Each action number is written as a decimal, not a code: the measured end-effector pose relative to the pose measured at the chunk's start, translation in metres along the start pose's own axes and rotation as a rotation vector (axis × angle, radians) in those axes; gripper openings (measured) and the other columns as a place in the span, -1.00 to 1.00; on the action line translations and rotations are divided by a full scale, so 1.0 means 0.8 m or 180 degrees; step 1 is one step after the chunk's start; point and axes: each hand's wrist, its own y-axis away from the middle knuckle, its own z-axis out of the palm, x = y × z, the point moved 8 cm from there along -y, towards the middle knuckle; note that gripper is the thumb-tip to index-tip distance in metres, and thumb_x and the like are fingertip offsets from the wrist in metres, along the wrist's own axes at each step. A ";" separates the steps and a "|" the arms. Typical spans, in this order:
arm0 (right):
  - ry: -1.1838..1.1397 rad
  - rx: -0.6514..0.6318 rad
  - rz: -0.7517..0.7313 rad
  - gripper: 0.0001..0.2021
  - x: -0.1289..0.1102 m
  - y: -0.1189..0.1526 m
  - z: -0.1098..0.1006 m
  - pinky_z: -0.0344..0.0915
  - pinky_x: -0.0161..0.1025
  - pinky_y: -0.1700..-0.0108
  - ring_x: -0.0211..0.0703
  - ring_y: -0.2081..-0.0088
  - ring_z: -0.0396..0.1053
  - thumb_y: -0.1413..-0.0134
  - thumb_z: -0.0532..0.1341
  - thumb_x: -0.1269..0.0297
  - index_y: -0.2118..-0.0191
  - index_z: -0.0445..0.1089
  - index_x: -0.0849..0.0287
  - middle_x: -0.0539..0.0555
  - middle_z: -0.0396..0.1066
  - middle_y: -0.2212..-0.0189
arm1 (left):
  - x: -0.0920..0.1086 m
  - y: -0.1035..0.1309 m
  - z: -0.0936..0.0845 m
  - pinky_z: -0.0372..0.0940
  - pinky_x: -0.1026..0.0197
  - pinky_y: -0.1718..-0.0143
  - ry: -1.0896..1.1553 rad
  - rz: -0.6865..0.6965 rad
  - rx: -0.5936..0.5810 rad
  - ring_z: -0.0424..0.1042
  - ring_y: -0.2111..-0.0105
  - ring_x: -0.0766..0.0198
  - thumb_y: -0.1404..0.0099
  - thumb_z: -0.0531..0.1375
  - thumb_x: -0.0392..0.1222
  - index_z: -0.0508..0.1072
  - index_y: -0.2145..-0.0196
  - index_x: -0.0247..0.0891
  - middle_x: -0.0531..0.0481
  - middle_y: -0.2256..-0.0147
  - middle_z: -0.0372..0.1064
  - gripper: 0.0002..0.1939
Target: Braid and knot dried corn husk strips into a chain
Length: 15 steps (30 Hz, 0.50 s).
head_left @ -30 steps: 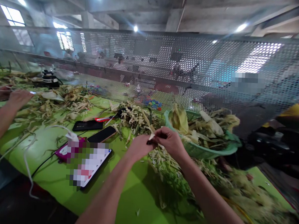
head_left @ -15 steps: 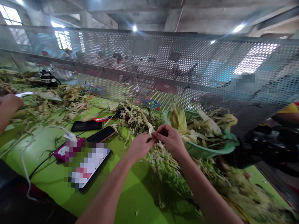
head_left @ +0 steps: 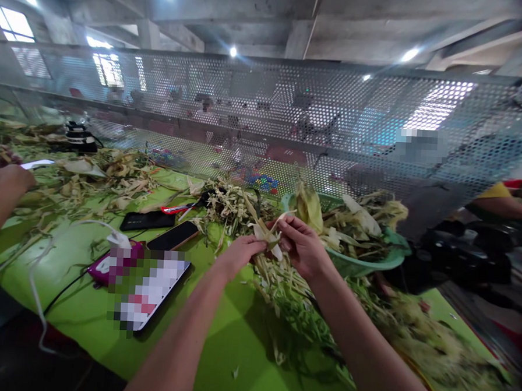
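Note:
Between my two hands is a pale dried corn husk point(head_left: 275, 252), its strips spread apart near the fingertips. My left hand point(head_left: 239, 256) pinches the husk's left side between thumb and fingers. On the other side, the closed fingers of my right hand point(head_left: 302, 247) grip a strip of it. Behind them lies a heap of dried stems and flower-like husk pieces point(head_left: 229, 208). Green and straw-coloured stalks point(head_left: 290, 296) spread under my right forearm. A green plastic basket point(head_left: 371, 268) filled with husks stands just right of my right hand.
On the green table point(head_left: 217, 356) lie a lit tablet-like screen point(head_left: 155, 295), dark phones point(head_left: 173, 236), a purple power strip point(head_left: 108, 269) with cables, and a red cutter point(head_left: 175, 209). Another person's hand point(head_left: 10, 179) is at far left. A perforated metal screen point(head_left: 248, 113) runs behind.
My hands have moved slightly apart, and the husk between them has opened into spread strips. The view has shifted a little.

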 end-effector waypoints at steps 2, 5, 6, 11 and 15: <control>-0.0072 -0.0070 -0.0101 -0.78 -0.005 0.002 0.004 0.00 -0.39 0.61 -0.42 0.64 0.05 0.10 0.35 0.13 0.39 0.37 0.12 -0.02 0.43 0.42 | -0.003 0.001 -0.003 0.22 0.26 0.39 0.0340 -0.0145 0.0155 0.36 0.48 0.28 -0.03 0.26 -0.03 0.55 0.39 -0.33 -0.05 0.49 0.46 -0.71; 0.0369 -0.0167 -0.0235 -0.80 -0.013 0.005 0.010 0.08 -0.37 0.57 -0.38 0.59 0.12 0.14 0.38 0.16 0.40 0.43 0.13 -0.04 0.36 0.50 | -0.005 0.002 -0.008 0.19 0.26 0.43 0.0245 -0.0223 0.0259 0.34 0.50 0.29 0.00 0.29 0.00 0.56 0.40 -0.32 -0.05 0.49 0.45 -0.69; 0.0600 -0.0245 -0.0266 -0.80 -0.015 0.006 0.013 0.09 -0.37 0.56 -0.37 0.58 0.13 0.15 0.39 0.15 0.41 0.45 0.14 -0.04 0.35 0.52 | -0.005 0.002 -0.009 0.18 0.26 0.43 0.0106 -0.0201 0.0268 0.33 0.51 0.30 0.00 0.29 0.01 0.56 0.40 -0.32 -0.05 0.50 0.45 -0.68; 0.1394 -0.0791 -0.0386 -0.80 -0.019 0.010 0.030 0.17 -0.31 0.47 -0.30 0.52 0.24 0.10 0.34 0.13 0.42 0.52 0.16 0.00 0.40 0.53 | -0.001 -0.002 -0.014 0.14 0.26 0.37 -0.0581 0.0153 0.0259 0.32 0.45 0.28 -0.08 0.22 0.09 0.55 0.42 -0.29 -0.03 0.49 0.43 -0.65; 0.2063 -0.0646 -0.0757 -0.87 -0.023 0.008 0.026 0.27 -0.22 0.31 -0.17 0.40 0.37 0.06 0.31 0.21 0.37 0.53 0.12 0.04 0.46 0.44 | 0.012 0.001 -0.020 0.12 0.26 0.39 -0.1495 0.0427 0.0580 0.31 0.44 0.26 -0.12 0.18 0.04 0.52 0.37 -0.25 0.01 0.48 0.41 -0.70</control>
